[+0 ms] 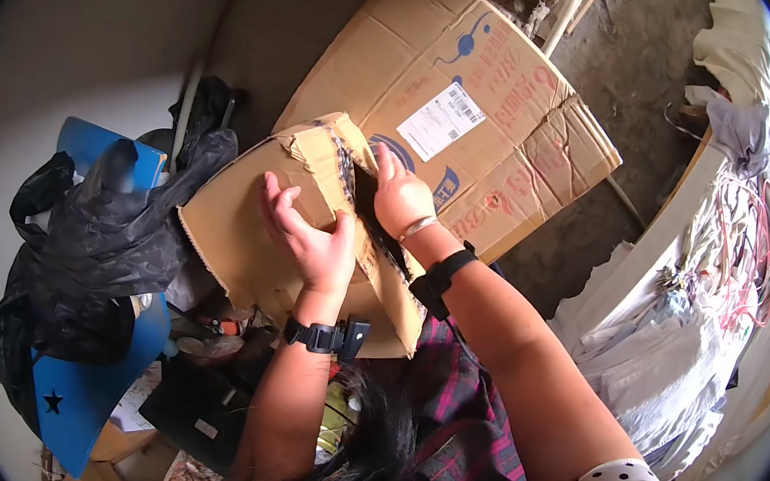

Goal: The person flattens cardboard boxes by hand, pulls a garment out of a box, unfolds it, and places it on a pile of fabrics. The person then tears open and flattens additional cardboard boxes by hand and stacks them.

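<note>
A worn cardboard box (256,196) lies tilted in front of me, with a dark gap along its torn upper edge. My left hand (312,246) is over its brown face, fingers curved and apart, with nothing visible in them. At the gap, my right hand (402,199) has its fingers stretched along the box's edge; part of them is hidden. Behind it leans a larger cardboard piece (530,153) with red print, blue marks and a white shipping label (441,120). Black straps are on both wrists.
Black plastic bags (107,235) hang at left over a blue panel (80,415) with a black star. A dark case (199,420) lies below. At right are white sheeting (646,388) and tangled cords (739,255). A pale pole (566,18) stands behind the cardboard.
</note>
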`<move>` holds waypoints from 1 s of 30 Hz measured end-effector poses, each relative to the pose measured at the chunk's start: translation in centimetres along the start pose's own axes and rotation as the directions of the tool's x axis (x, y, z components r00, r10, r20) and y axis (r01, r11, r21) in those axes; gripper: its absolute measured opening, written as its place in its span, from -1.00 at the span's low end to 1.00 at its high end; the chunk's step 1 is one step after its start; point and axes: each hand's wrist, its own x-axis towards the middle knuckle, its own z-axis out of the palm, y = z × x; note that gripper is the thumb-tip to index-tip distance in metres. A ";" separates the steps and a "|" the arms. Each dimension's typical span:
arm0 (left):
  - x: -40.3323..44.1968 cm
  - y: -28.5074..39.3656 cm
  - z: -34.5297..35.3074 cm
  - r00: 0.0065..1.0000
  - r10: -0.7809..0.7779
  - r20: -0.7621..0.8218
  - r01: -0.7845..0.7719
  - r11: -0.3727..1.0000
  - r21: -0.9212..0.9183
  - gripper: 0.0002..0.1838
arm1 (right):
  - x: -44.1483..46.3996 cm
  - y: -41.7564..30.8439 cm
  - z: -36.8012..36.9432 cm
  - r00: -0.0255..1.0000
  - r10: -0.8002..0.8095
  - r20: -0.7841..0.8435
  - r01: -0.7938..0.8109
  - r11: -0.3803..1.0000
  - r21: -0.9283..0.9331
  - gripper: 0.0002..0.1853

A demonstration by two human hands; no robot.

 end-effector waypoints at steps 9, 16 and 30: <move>-0.3 -1.2 0.9 0.997 0.079 -0.015 -0.079 0.997 -0.001 -0.46 | 7.6 -5.6 -4.0 0.936 0.179 0.304 -0.210 0.975 0.071 -0.43; -1.3 -1.8 -3.5 0.987 0.117 0.113 -0.095 0.979 -0.181 -0.47 | 6.8 0.5 -2.4 0.894 -0.340 0.291 0.299 0.937 0.178 -0.35; -7.7 0.5 -3.5 0.938 0.084 0.336 -0.102 0.994 0.037 -0.54 | 0.4 -1.5 -1.2 0.906 0.154 0.395 -0.091 0.980 -0.175 -0.69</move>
